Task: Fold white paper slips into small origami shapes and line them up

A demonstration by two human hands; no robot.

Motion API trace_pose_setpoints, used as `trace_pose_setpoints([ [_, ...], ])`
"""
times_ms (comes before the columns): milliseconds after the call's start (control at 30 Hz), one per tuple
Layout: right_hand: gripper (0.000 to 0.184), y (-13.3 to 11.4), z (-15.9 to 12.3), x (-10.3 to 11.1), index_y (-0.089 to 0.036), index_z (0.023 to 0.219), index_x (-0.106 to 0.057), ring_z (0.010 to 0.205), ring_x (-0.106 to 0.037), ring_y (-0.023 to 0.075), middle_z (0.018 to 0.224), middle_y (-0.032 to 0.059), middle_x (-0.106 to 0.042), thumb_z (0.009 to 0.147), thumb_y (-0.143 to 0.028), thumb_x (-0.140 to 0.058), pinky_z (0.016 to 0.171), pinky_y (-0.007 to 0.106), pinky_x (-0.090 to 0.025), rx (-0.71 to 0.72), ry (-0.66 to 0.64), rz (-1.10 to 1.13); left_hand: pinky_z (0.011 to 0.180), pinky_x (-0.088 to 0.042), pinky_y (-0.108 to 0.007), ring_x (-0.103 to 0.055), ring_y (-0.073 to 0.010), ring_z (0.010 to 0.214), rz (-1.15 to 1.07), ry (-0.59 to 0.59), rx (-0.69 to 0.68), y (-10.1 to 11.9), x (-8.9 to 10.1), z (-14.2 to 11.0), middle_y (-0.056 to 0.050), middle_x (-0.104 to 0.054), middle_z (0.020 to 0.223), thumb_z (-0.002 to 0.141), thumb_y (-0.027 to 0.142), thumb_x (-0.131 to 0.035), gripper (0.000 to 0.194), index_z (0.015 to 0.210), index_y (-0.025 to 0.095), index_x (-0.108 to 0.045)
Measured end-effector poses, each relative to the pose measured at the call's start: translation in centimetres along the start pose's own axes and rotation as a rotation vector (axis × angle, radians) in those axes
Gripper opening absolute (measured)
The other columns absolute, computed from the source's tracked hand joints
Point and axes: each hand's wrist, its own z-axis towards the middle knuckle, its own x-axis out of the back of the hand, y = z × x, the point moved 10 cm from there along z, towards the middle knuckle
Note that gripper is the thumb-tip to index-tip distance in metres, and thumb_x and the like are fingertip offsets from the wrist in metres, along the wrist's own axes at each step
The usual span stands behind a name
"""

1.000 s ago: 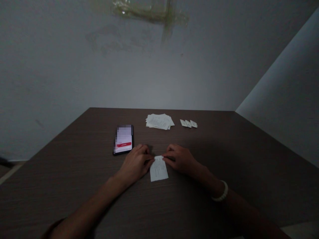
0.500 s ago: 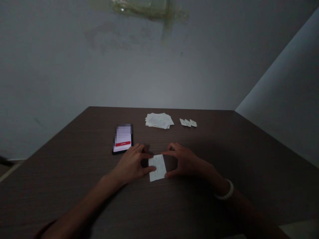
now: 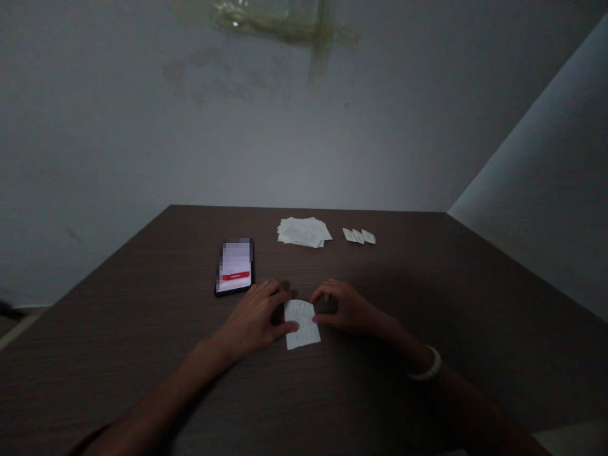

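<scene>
A small printed slip of paper (image 3: 301, 335) lies on the dark wooden table right in front of me, its top edge slightly curled. My left hand (image 3: 259, 316) holds it from the left, the thumb pressed on its face and the index finger at the upper left corner. From the other side my right hand (image 3: 349, 307) grips the slip, thumb on its right edge and index finger by the upper right corner. A pale bracelet (image 3: 430, 367) circles my right wrist.
A phone (image 3: 235, 266) with a lit screen lies beyond my left hand. Farther back are a loose pile of printed papers (image 3: 304, 232) and, to its right, a row of 3 small folded papers (image 3: 358, 236). The table (image 3: 199, 228) meets a grey wall (image 3: 304, 145).
My right thumb has moved up along the slip's right edge. The slip has turned slightly and its top edge now curves. My left hand stays nearly in place.
</scene>
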Motion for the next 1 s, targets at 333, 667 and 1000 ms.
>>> trace_pose_setpoints([
  [333, 0.038, 0.1, -0.1, -0.1, -0.019, 0.105, -0.062, 0.075, -0.054, 0.0134, 0.085, 0.0003, -0.063, 0.069, -0.014, -0.074, 0.068, 0.024, -0.041, -0.023, 0.031, 0.068, 0.078, -0.045, -0.037, -0.056, -0.023, 0.088, -0.243, 0.005, 0.128, -1.0, -0.8, 0.2, -0.004, -0.059, 0.092, 0.074, 0.026, -0.074, 0.027, 0.093, 0.018, -0.057],
  [667, 0.012, -0.9, 0.1, -0.5, -0.017, 0.086, -0.066, 0.072, -0.054, 0.0146, 0.077, 0.0014, -0.064, 0.075, -0.02, -0.073, 0.067, 0.026, -0.04, 0.054, 0.048, -0.057, 0.078, -0.043, -0.034, -0.057, -0.0205, 0.084, -0.296, -0.01, -0.005, 0.2, -0.9, 0.4, -0.004, -0.064, 0.084, 0.084, 0.02, -0.063, 0.005, 0.087, 0.018, -0.066],
  [1000, 0.014, -2.2, -0.9, -0.8, -0.021, 0.084, -0.069, 0.08, -0.059, 0.016, 0.086, 0.0025, -0.069, 0.082, -0.012, -0.059, 0.074, 0.028, -0.044, 0.229, 0.053, -0.133, 0.083, -0.04, -0.038, -0.053, -0.0249, 0.095, -0.04, -0.029, -0.205, 2.4, 0.1, -0.4, -0.007, -0.062, 0.098, 0.081, 0.017, -0.057, 0.026, 0.106, 0.019, -0.065],
])
